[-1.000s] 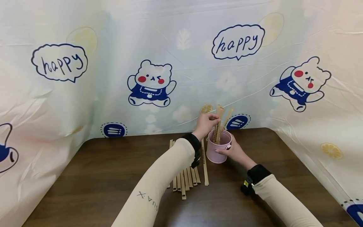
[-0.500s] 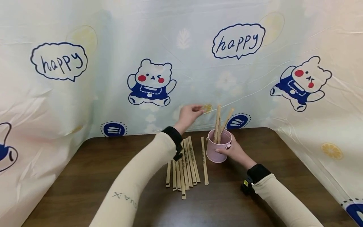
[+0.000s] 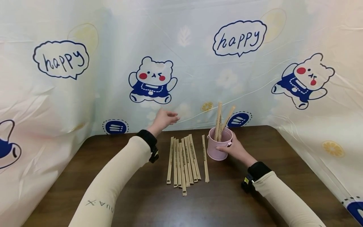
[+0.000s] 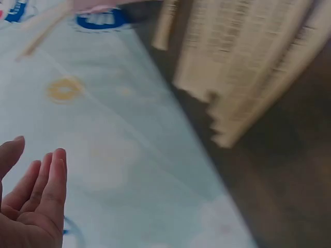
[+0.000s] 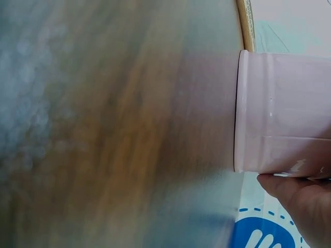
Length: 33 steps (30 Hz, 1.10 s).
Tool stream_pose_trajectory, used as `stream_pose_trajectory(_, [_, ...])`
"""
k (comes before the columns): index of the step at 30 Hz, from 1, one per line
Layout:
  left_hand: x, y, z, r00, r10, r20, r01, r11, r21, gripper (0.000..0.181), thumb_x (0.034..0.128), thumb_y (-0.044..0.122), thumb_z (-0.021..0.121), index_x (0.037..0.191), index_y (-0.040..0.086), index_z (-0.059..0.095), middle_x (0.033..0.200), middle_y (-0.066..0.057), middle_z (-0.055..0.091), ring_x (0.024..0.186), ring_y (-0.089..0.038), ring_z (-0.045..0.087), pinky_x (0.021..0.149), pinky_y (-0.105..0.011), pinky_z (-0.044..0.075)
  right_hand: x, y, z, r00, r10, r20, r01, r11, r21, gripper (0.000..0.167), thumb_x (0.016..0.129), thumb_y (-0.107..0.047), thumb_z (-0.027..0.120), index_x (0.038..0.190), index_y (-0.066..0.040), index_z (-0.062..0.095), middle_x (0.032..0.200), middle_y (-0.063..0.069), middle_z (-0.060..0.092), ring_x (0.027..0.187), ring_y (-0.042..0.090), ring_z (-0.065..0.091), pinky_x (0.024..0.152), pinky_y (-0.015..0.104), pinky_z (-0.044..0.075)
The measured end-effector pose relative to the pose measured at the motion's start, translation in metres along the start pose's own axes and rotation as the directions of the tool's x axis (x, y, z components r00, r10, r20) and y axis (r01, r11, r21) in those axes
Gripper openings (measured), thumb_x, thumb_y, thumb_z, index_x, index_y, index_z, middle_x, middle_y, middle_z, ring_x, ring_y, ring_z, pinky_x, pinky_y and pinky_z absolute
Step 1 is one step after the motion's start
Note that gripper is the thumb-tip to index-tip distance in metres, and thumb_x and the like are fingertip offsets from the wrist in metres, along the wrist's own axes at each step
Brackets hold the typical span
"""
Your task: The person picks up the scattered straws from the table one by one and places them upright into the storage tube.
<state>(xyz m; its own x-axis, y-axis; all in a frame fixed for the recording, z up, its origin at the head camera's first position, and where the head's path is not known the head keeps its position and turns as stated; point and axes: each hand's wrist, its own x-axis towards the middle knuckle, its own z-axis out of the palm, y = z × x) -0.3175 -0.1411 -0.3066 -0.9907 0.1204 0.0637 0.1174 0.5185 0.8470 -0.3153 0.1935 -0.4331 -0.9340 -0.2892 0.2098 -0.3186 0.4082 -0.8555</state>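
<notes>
The right hand [image 3: 237, 149] grips the small pink bucket [image 3: 216, 152] from its right side, thumb on the near wall. It stands upright on the table; in the right wrist view the bucket's wall [image 5: 295, 103] fills the right side. Several slim tan paper-wrapped sticks [image 3: 218, 121] lean inside it and rise above the rim. To the left, my left hand [image 3: 164, 120] hovers over the table's far edge, and in the left wrist view this hand [image 4: 39, 201] has extended fingers and holds nothing. Below and right of it lies a row of printed paper-wrapped sticks [image 3: 182, 164]; what the paper encloses is hidden.
One wrapped stick [image 3: 205, 159] lies apart between the row and the bucket. The brown wooden table [image 3: 241, 201] ends at a printed cloth backdrop [image 3: 193, 78] behind and on both sides.
My left hand has let go of the wrapped sticks in the bucket and moved left, past the row on the table. The right hand stays on the bucket.
</notes>
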Motion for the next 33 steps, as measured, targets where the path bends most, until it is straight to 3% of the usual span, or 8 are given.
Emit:
stream_pose_trajectory(6, [-0.005,-0.050,0.007,0.994,-0.112,-0.010,0.113,0.993,0.042,0.040,0.1035,0.011,0.059,0.138,-0.009,0.058,0.135,-0.030,0.064,0.118,-0.039,0.068,0.104,-0.047,0.057,0.002,0.001,0.000,1.000,-0.018,0.000,0.018,1.000,-0.002,0.102,0.083,-0.012,0.084,0.158,0.003,0.018,0.152,0.031,0.041,0.139,0.045,0.046,0.117,0.060,0.041])
stream_pose_trajectory(10, [-0.006,-0.067,0.012,0.979,-0.202,-0.005,0.202,0.979,0.018,0.038,0.1012,0.005,0.060,0.135,-0.012,0.059,0.136,-0.031,0.063,0.118,-0.040,0.068,0.106,-0.050,0.056,0.002,0.002,0.000,1.000,-0.010,0.009,0.010,1.000,0.015,0.101,0.083,-0.011,0.084,0.158,0.003,0.017,0.153,0.031,0.041,0.140,0.045,0.045,0.118,0.060,0.040])
stream_pose_trajectory(13, [-0.007,-0.075,0.018,0.970,-0.242,0.003,0.241,0.969,0.047,0.034,0.0990,0.001,0.061,0.130,-0.013,0.063,0.128,-0.031,0.068,0.111,-0.039,0.071,0.101,-0.048,0.058,0.001,0.002,0.000,1.000,-0.009,0.008,0.009,1.000,0.025,0.101,0.083,-0.010,0.084,0.158,0.003,0.017,0.153,0.030,0.041,0.140,0.045,0.044,0.118,0.060,0.040])
stream_pose_trajectory(19, [-0.007,-0.088,0.026,0.957,-0.287,-0.042,0.290,0.952,0.095,0.025,0.0939,0.000,0.064,0.115,-0.011,0.072,0.104,-0.026,0.076,0.073,-0.023,0.072,0.082,-0.038,0.065,0.001,0.002,0.000,1.000,-0.013,0.006,0.013,1.000,0.027,0.101,0.083,-0.010,0.084,0.158,0.001,0.018,0.154,0.029,0.041,0.141,0.044,0.045,0.119,0.060,0.040])
stream_pose_trajectory(24, [-0.006,-0.097,0.031,0.948,-0.314,-0.054,0.318,0.945,0.080,0.021,0.0902,-0.001,0.066,0.106,-0.011,0.075,0.083,-0.019,0.076,0.066,-0.017,0.069,0.072,-0.034,0.065,0.000,0.001,0.000,1.000,-0.003,0.011,0.003,1.000,0.029,0.101,0.084,-0.010,0.084,0.159,0.001,0.017,0.154,0.029,0.039,0.142,0.044,0.044,0.119,0.061,0.039])
stream_pose_trajectory(33, [-0.002,-0.109,0.041,0.952,-0.294,-0.085,0.303,0.946,0.119,0.014,0.0875,-0.001,0.068,0.091,-0.010,0.077,0.067,-0.012,0.070,0.055,-0.013,0.062,0.060,-0.030,0.061,-0.001,0.000,-0.001,1.000,-0.009,0.018,0.008,0.999,0.050,0.101,0.084,-0.008,0.083,0.159,0.000,0.016,0.155,0.029,0.038,0.142,0.045,0.043,0.120,0.063,0.038])
